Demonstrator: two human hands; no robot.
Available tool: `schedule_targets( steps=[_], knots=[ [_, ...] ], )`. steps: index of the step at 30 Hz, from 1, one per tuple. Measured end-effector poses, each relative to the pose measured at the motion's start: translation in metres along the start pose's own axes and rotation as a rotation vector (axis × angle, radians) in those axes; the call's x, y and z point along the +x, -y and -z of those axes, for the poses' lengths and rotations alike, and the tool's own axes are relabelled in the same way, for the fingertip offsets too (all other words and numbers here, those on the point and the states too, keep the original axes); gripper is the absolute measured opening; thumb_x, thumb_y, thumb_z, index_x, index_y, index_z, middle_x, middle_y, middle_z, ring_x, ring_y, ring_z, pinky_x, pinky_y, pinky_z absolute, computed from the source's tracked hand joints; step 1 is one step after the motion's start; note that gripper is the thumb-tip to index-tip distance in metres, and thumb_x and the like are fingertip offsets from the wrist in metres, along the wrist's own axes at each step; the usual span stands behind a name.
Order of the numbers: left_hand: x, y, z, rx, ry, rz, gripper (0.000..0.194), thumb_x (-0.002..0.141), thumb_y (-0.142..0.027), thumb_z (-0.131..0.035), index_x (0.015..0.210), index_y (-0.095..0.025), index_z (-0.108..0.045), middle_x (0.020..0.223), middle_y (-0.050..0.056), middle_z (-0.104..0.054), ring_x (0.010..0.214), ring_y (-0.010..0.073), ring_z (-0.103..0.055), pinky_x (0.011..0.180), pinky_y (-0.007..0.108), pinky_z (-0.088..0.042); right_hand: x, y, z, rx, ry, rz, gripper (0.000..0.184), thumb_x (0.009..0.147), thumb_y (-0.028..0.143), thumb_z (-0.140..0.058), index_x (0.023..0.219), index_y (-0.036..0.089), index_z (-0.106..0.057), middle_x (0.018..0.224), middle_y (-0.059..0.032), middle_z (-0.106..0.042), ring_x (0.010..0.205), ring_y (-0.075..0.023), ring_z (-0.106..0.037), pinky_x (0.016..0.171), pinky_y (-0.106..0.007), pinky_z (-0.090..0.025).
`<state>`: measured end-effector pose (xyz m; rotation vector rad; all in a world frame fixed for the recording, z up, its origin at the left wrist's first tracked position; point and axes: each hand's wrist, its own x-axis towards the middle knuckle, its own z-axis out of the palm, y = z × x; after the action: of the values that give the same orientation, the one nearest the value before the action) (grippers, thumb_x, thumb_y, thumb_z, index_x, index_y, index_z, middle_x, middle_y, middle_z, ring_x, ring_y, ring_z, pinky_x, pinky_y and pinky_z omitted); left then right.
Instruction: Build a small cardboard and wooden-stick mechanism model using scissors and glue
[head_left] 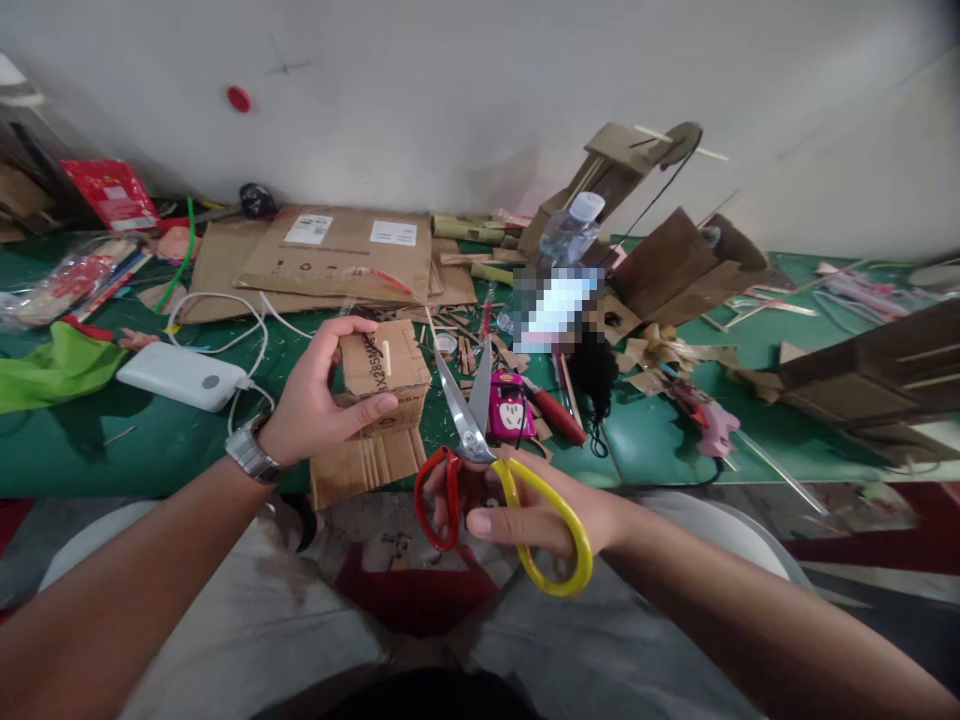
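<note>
My left hand grips a small cardboard box with printed letters, thumb on the front and fingers over the top. A short pale stick end shows in the box's upper face. Below the box, a ridged cardboard flap hangs at the table's front edge. My right hand holds scissors with one red and one yellow handle. Their blades are spread and point up and away, to the right of the box. Fingers of my right hand are partly hidden behind the handles.
A white power bank with a cable lies at left. Flat cardboard is behind the box. A pink socket block, a red-handled tool, a water bottle and a pink glue gun lie rightward, near cardboard structures.
</note>
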<state>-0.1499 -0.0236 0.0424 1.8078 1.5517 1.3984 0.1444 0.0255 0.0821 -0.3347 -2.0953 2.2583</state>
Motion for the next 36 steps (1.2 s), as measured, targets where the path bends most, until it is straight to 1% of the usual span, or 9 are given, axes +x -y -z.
schedule_targets(
  steps=[3,6,9,11,13,18,24,31,36],
  knots=[
    [0.003,0.0,0.009,-0.099,0.086,0.039,0.077,0.079,-0.055,-0.089,0.139,-0.02,-0.057,0.13,0.012,-0.064,0.101,0.0236,-0.067,0.084,0.033,-0.057,-0.001,-0.001,0.0,0.088,-0.015,-0.028,0.047,0.098,0.059,-0.073,0.117,0.016,-0.071,0.092,-0.0034,-0.069,0.083,-0.0162,-0.064,0.085,-0.031,-0.055],
    [0.005,0.0,0.015,-0.251,0.176,0.077,0.082,0.075,-0.066,-0.089,0.137,-0.02,-0.061,0.12,0.011,-0.066,0.092,0.021,-0.065,0.074,0.029,-0.055,-0.001,-0.002,-0.001,0.125,-0.054,-0.027,0.047,0.096,0.055,-0.078,0.122,0.016,-0.071,0.099,-0.0043,-0.07,0.088,-0.0163,-0.064,0.088,-0.031,-0.054],
    [0.009,-0.004,0.016,-0.41,0.167,0.222,0.072,0.085,-0.076,-0.073,0.129,-0.02,-0.068,0.113,0.012,-0.069,0.089,0.0225,-0.066,0.07,0.029,-0.055,-0.001,-0.001,-0.001,0.124,-0.049,-0.037,0.046,0.096,0.052,-0.079,0.123,0.016,-0.071,0.096,-0.0033,-0.07,0.088,-0.0162,-0.064,0.088,-0.031,-0.054],
    [0.018,-0.008,0.016,-0.476,0.14,0.383,0.057,0.092,-0.067,-0.067,0.124,-0.02,-0.07,0.105,0.01,-0.071,0.08,0.0199,-0.065,0.064,0.028,-0.052,-0.001,0.0,-0.001,0.122,-0.042,-0.045,0.043,0.096,0.051,-0.079,0.12,0.016,-0.071,0.094,-0.0026,-0.069,0.086,-0.0157,-0.064,0.086,-0.031,-0.054],
    [0.032,-0.013,0.016,-0.449,0.186,0.485,0.047,0.09,-0.055,-0.073,0.121,-0.019,-0.072,0.103,0.008,-0.074,0.077,0.0185,-0.066,0.065,0.028,-0.052,0.0,0.002,-0.002,0.122,-0.037,-0.037,0.04,0.097,0.05,-0.077,0.115,0.016,-0.071,0.094,-0.0027,-0.068,0.086,-0.0151,-0.063,0.084,-0.03,-0.054],
    [0.068,-0.02,0.025,-0.079,0.383,0.373,0.029,0.085,-0.047,-0.076,0.092,-0.019,-0.079,0.089,0.004,-0.076,0.081,0.0173,-0.065,0.077,0.029,-0.051,0.002,0.005,-0.002,0.126,-0.032,-0.007,0.034,0.1,0.05,-0.074,0.105,0.016,-0.068,0.091,-0.0019,-0.066,0.085,-0.0143,-0.063,0.081,-0.029,-0.054],
    [0.079,-0.025,0.029,0.063,0.514,0.323,0.032,0.086,-0.053,-0.074,0.086,-0.021,-0.081,0.077,0.001,-0.073,0.068,0.0145,-0.06,0.07,0.027,-0.049,0.0,0.004,0.0,0.114,-0.025,0.003,0.033,0.1,0.049,-0.073,0.105,0.017,-0.068,0.091,-0.0018,-0.065,0.082,-0.0137,-0.063,0.077,-0.027,-0.055],
    [0.079,-0.026,0.029,0.06,0.534,0.331,0.032,0.085,-0.053,-0.075,0.088,-0.022,-0.082,0.079,0.001,-0.075,0.072,0.0153,-0.065,0.071,0.026,-0.051,-0.001,0.005,-0.001,0.155,-0.037,-0.025,0.035,0.1,0.05,-0.074,0.101,0.016,-0.067,0.085,-0.0003,-0.062,0.079,-0.0134,-0.062,0.073,-0.026,-0.054],
    [0.075,-0.023,0.024,0.0,0.473,0.418,0.03,0.079,-0.051,-0.08,0.084,-0.022,-0.082,0.08,0.002,-0.077,0.071,0.0154,-0.065,0.069,0.027,-0.051,-0.001,0.006,-0.001,0.143,-0.036,-0.008,0.034,0.099,0.049,-0.075,0.105,0.016,-0.069,0.09,-0.0025,-0.066,0.082,-0.0142,-0.064,0.075,-0.027,-0.055]
  ],
)
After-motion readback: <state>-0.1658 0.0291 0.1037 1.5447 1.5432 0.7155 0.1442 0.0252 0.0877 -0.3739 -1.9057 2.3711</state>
